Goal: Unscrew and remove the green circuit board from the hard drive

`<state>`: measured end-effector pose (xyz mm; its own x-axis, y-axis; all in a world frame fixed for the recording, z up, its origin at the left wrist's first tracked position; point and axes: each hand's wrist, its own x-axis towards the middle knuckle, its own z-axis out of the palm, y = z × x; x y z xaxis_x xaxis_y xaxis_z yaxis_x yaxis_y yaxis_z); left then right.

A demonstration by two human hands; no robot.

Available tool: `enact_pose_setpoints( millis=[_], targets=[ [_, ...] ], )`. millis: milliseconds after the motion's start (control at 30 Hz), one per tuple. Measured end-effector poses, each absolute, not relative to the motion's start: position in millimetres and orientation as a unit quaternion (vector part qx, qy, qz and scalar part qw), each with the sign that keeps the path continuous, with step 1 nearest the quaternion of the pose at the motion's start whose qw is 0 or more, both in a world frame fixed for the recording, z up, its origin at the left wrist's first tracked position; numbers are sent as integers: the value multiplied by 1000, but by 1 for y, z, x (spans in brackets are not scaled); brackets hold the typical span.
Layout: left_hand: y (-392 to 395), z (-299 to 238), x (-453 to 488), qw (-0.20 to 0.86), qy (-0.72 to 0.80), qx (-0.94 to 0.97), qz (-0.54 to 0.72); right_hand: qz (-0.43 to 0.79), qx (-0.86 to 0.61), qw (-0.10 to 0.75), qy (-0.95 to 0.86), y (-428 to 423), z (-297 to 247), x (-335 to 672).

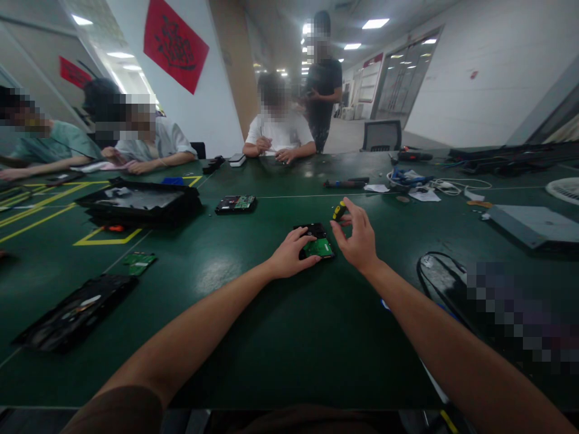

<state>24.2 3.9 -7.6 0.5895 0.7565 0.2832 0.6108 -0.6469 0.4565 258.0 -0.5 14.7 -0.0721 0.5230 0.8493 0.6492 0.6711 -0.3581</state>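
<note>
While the left hand (289, 256) is clamping the black, green-boarded hard drive (319, 246) steady on the green worktop (271, 337), the right hand (360, 240) is gripping a yellow-black screwdriver (339, 211) above it.

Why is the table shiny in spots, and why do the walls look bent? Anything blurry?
Head view: ceiling lights glare on the green table beside the left hand; the wide lens bends walls and table edges; the right hand, its screwdriver and the hard drive look fairly sharp; some patches are pixelated.

Head-worn view, forward-down over table (289, 349)
</note>
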Motion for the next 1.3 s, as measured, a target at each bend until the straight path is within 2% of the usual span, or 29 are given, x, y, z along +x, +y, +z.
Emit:
enact_pose_setpoints(
  millis=[1300],
  targets=[
    [5, -10, 25, 149, 384, 879, 241, -76, -388, 561, -727, 2, 14, 259]
  ],
)
